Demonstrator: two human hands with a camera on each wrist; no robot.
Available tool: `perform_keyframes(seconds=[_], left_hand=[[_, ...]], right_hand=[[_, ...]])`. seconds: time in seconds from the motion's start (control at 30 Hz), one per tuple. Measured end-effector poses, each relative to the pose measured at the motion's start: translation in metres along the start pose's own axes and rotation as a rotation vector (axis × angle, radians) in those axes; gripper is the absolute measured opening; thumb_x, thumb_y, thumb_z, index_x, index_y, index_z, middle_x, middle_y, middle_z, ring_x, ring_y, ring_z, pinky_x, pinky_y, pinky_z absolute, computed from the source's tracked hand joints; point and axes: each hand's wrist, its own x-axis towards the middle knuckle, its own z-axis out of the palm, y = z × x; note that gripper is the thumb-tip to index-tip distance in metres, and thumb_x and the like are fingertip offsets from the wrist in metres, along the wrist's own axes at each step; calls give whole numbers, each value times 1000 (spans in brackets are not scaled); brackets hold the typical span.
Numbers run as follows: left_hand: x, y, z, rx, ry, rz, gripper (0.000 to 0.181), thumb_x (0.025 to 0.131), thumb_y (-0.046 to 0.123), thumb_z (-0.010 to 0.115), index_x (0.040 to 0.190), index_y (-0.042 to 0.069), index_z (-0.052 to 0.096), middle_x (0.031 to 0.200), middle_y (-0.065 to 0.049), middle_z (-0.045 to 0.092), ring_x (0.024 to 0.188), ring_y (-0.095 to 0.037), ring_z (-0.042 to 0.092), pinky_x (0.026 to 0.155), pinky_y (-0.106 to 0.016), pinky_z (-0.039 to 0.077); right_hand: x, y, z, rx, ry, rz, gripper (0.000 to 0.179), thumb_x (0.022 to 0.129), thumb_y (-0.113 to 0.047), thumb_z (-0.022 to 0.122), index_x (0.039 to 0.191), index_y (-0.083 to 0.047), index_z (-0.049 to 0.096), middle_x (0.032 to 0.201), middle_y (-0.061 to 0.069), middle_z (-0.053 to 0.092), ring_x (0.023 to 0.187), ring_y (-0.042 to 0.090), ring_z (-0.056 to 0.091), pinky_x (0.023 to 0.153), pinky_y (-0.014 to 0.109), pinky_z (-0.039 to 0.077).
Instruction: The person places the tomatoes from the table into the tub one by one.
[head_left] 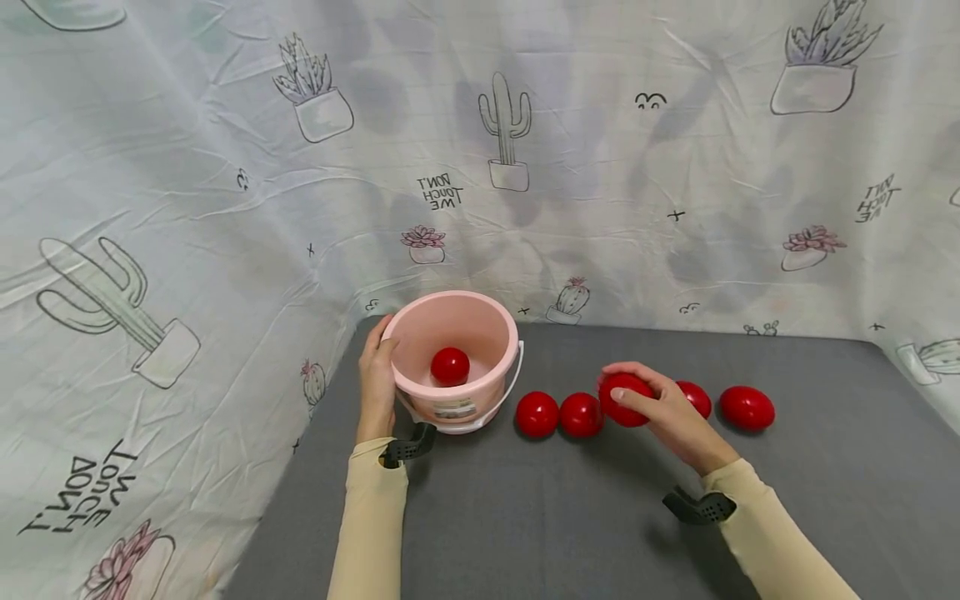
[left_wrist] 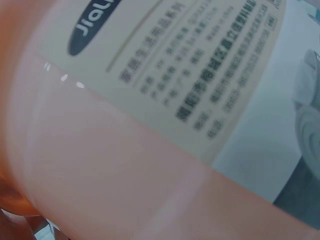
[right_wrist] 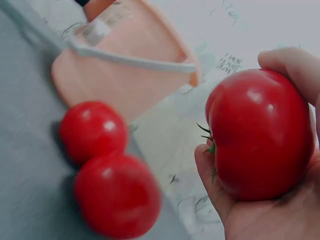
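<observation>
A pink bucket (head_left: pixel 420 333) with a white handle stands at the back left of the grey table, tilted a little toward me. Inside it lies one tomato (head_left: pixel 450 367). My left hand (head_left: pixel 377 379) grips the bucket's left side near the rim; in the left wrist view the bucket's labelled wall (left_wrist: pixel 110 150) fills most of the picture. My right hand (head_left: pixel 678 417) holds a red tomato (right_wrist: pixel 260 135) between thumb and fingers, its green stem showing in the right wrist view. That tomato is raised over the table, right of two others.
Two tomatoes, one (head_left: pixel 537 415) beside another (head_left: pixel 581 415), sit between the bucket and my right hand. Past that hand lie a partly hidden tomato (head_left: pixel 694 398) and another (head_left: pixel 747 408). A cactus-print cloth (head_left: pixel 600 183) hangs behind and to the left of the grey table (head_left: pixel 510 525).
</observation>
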Motion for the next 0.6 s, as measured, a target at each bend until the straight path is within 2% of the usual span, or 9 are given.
perform_keyframes(seconds=[0.27, 0.43, 0.6], left_hand=[[-1, -1, -1, 14, -16, 27, 47, 104, 23, 42, 151, 22, 49, 156, 1, 47, 144, -19, 42, 123, -42, 29], [0, -3, -2, 12, -14, 23, 47, 105, 23, 41, 151, 22, 49, 156, 1, 47, 144, -19, 42, 123, -42, 29], [2, -3, -1, 18, -10, 19, 47, 105, 23, 41, 151, 23, 48, 156, 1, 46, 144, -20, 42, 123, -44, 29]], right_hand=[[43, -27, 7, 194, 36, -56, 34, 105, -26, 56, 137, -16, 56, 133, 0, 59, 125, 20, 58, 96, 27, 56], [71, -46, 16, 228, 29, -81, 35, 103, -27, 59, 136, -15, 55, 138, 6, 54, 126, 21, 57, 95, 26, 56], [90, -70, 28, 239, 21, -106, 33, 102, -25, 60, 134, -15, 57, 135, 4, 56, 123, 20, 57, 94, 26, 56]])
